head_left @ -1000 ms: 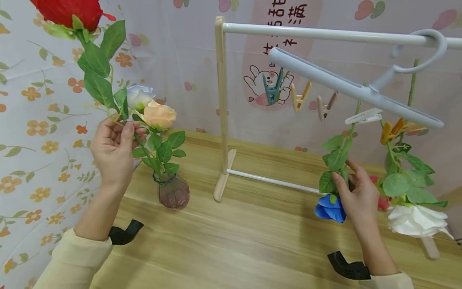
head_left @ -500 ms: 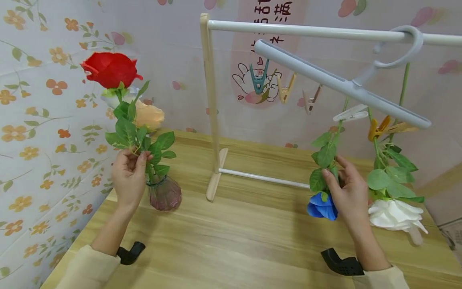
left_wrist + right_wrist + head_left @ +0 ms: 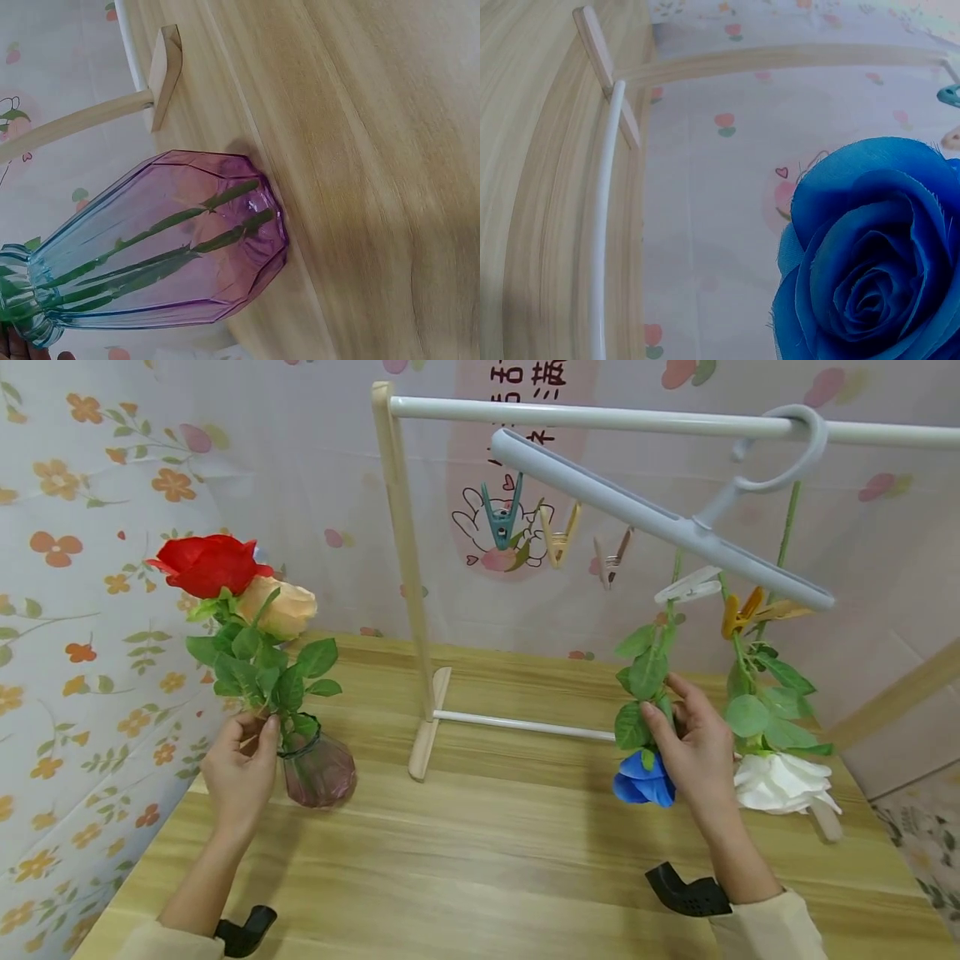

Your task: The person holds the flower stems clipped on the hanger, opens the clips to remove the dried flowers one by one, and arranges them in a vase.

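My left hand (image 3: 242, 768) pinches the red rose (image 3: 206, 566) by its stem, just beside the mouth of the pink glass vase (image 3: 322, 777). A peach rose (image 3: 279, 607) stands in this vase, close against the red bloom. In the left wrist view, green stems (image 3: 161, 259) run down inside the glass, and a few fingertips show at its neck. My right hand (image 3: 697, 747) holds the blue rose (image 3: 645, 778) by its leafy stem, bloom downward. A white clothespin (image 3: 688, 585) grips that stem higher up. The blue bloom fills much of the right wrist view.
A white rose (image 3: 783, 783) hangs upside down at the right, by an orange clothespin (image 3: 742, 612). Above, a tilted grey hanger (image 3: 600, 497) with several clothespins hooks over the rack's white rail (image 3: 585, 415). The rack's wooden foot (image 3: 431, 727) stands right of the vase.
My left hand has lowered the red rose from high up to the vase mouth, its bloom now beside the peach one. The right hand keeps holding the blue rose. The head view has shifted.
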A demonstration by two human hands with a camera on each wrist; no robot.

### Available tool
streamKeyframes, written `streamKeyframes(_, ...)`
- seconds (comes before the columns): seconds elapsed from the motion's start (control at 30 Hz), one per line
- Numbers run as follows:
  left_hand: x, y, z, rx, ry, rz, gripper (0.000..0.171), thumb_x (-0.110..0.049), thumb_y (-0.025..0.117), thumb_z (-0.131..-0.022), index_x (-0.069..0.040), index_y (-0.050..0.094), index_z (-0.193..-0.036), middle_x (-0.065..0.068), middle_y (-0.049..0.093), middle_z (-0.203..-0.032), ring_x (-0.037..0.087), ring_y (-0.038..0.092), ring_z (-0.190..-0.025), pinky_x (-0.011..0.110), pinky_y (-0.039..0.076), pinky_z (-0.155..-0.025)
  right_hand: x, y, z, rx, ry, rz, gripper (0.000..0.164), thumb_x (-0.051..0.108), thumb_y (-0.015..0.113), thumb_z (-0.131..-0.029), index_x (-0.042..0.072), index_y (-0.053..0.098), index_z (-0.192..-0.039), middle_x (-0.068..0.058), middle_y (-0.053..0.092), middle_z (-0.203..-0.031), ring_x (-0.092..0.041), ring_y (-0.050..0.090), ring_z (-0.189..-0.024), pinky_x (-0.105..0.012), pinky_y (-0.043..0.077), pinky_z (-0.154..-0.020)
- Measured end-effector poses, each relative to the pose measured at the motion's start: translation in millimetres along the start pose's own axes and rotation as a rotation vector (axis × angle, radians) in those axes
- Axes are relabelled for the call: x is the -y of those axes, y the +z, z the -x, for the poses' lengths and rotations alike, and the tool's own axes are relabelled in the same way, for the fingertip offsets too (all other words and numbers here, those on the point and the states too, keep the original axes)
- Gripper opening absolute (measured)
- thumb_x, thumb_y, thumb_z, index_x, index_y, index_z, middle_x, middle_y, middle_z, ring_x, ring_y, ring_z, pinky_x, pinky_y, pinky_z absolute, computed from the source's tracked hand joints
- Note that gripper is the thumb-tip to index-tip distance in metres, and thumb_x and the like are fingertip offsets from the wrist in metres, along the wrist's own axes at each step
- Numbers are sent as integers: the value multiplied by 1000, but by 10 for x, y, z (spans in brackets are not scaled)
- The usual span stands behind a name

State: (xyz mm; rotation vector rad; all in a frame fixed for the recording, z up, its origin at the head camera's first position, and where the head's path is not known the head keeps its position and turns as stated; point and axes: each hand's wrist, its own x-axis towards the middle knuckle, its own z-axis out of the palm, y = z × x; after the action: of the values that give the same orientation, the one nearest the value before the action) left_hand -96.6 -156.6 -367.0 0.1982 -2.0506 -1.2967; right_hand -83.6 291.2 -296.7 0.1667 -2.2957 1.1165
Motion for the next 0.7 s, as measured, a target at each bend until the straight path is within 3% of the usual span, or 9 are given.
streamKeyframes(0.1, -12, 12, 16, -19, -30, 22, 19, -7, 61, -90, 6, 61, -103, -22, 53, -89, -6, 54, -86, 4, 44, -76, 4, -5, 2, 4, -1, 7, 45, -1, 63, -87, 0, 53, -131, 8, 64, -67, 7, 53, -52, -11, 39, -44)
streamKeyframes(0.2, -37, 16, 38, -67, -54, 88, 30, -4, 62, -88, 3, 54, -116, -19, 49, -99, 0, 51, -93, 8, 44, -81, 10, -14, 13, 9, 1, 6, 45, -1, 63, -87, 1, 52, -131, -12, 67, -70, 8, 55, -54, -11, 41, -46)
streamKeyframes(0.3, -103, 5, 51, -146, -40, 150, 42, -4, 63, -87, -3, 48, -126, -12, 47, -112, 4, 46, -99, 15, 40, -85, 5, -17, 15, 2, -12, 4, 46, -3, 63, -87, 0, 52, -131, -17, 66, -71, 8, 54, -53, -11, 40, -46)
streamKeyframes(0.4, -261, -13, 68, -254, 74, 205, 40, -2, 62, -85, 0, 50, -123, -7, 46, -120, 7, 42, -102, 21, 36, -88, 15, -5, 20, -5, -37, -4, 45, -4, 63, -86, 0, 53, -130, -12, 66, -67, 8, 53, -52, -11, 38, -45)
streamKeyframes(0.5, -550, 34, 79, -328, 277, 278, 25, -3, 62, -84, 9, 58, -105, -5, 56, -111, 6, 47, -101, 21, 36, -88, 22, 8, 25, -13, -57, 0, 45, -6, 63, -85, -1, 53, -129, -11, 65, -66, 9, 52, -52, -11, 38, -45)
streamKeyframes(0.6, -845, 153, 121, -232, 499, 374, 21, -6, 63, -85, 14, 62, -88, 1, 65, -91, 3, 56, -92, 16, 40, -85, 24, 20, 29, -11, -61, 1, 44, -6, 62, -86, -2, 53, -129, -20, 66, -70, 11, 54, -56, -9, 40, -48)
streamKeyframes(0.7, -1046, 344, 205, 5, 652, 499, 23, -7, 65, -88, 14, 65, -80, 12, 68, -80, 4, 61, -82, 14, 47, -76, 20, 36, 32, -7, -54, 2, 44, -5, 62, -86, -2, 53, -129, -20, 67, -71, 12, 55, -57, -8, 42, -49)
